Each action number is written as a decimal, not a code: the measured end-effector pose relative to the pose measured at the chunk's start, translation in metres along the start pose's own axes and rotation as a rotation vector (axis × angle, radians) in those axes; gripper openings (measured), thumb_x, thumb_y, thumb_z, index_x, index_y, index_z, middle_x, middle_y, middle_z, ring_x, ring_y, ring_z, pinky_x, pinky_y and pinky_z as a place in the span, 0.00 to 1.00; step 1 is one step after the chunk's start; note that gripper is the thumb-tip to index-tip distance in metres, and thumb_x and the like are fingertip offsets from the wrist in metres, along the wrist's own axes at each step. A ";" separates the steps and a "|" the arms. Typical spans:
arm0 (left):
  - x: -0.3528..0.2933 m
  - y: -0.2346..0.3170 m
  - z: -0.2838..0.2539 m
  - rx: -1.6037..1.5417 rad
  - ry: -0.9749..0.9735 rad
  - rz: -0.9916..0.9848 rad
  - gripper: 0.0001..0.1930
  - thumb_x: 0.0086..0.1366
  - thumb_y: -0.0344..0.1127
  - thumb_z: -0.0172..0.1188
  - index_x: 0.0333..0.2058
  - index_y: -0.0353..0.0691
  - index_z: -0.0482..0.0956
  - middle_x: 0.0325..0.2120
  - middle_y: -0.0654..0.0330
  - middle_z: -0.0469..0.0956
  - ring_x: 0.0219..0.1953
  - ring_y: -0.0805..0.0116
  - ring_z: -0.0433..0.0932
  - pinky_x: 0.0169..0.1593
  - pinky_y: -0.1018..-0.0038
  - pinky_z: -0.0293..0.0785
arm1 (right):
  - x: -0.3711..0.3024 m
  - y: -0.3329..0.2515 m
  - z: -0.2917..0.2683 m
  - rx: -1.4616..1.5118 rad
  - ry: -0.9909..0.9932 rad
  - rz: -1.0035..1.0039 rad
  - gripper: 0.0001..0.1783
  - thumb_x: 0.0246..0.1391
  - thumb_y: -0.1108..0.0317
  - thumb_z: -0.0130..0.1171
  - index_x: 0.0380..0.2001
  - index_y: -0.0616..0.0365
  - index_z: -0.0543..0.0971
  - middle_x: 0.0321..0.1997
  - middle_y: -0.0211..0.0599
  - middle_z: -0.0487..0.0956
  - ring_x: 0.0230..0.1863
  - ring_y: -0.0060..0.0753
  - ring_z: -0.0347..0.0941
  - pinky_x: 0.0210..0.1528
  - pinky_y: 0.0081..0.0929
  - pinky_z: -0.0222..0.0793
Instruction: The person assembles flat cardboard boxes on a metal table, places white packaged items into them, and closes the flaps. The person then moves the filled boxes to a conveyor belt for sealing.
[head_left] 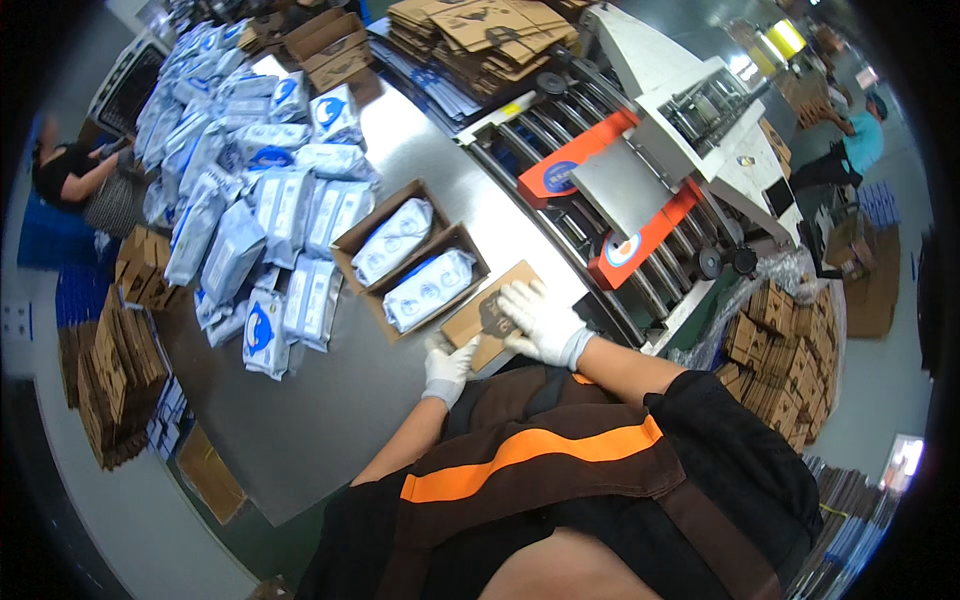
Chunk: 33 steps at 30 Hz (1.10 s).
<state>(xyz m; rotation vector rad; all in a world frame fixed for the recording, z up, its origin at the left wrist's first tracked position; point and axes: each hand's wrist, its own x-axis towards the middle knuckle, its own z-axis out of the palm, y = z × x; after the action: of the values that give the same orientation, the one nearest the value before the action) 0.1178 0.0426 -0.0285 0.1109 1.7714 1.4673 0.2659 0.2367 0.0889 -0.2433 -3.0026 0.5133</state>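
In front of my body a closed brown cardboard box [489, 313] with a dark print lies on the metal table. My gloved right hand [545, 323] rests flat on its top, fingers spread. At the near left end of the box, my gloved left hand [450, 371] grips the edge; part of those fingers is hidden. Just beyond stand two open cardboard boxes side by side. The farther open box [345, 243] holds one white-and-blue soft pack [393, 241], and the nearer open box [478, 262] holds another soft pack [430, 290].
A large heap of white-and-blue packs [262, 205] covers the left of the metal table [290, 430]. A roller conveyor machine [620, 190] with orange guides stands at the right. Flat cartons [490, 35] are stacked at the back. Another person [75, 180] is at the far left, one more person [850, 140] far right.
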 end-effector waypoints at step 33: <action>-0.008 0.176 0.000 1.503 -0.177 0.779 0.27 0.70 0.55 0.53 0.47 0.33 0.82 0.37 0.48 0.83 0.47 0.47 0.81 0.58 0.56 0.72 | 0.128 0.052 -0.004 0.555 -0.705 0.655 0.25 0.56 0.43 0.65 0.26 0.56 0.86 0.26 0.40 0.84 0.20 0.28 0.76 0.27 0.29 0.75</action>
<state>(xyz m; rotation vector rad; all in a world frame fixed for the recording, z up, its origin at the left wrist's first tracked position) 0.0510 0.0947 0.1255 1.7407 2.3811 0.1598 0.1474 0.3081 0.0831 -1.2264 -3.1299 1.7724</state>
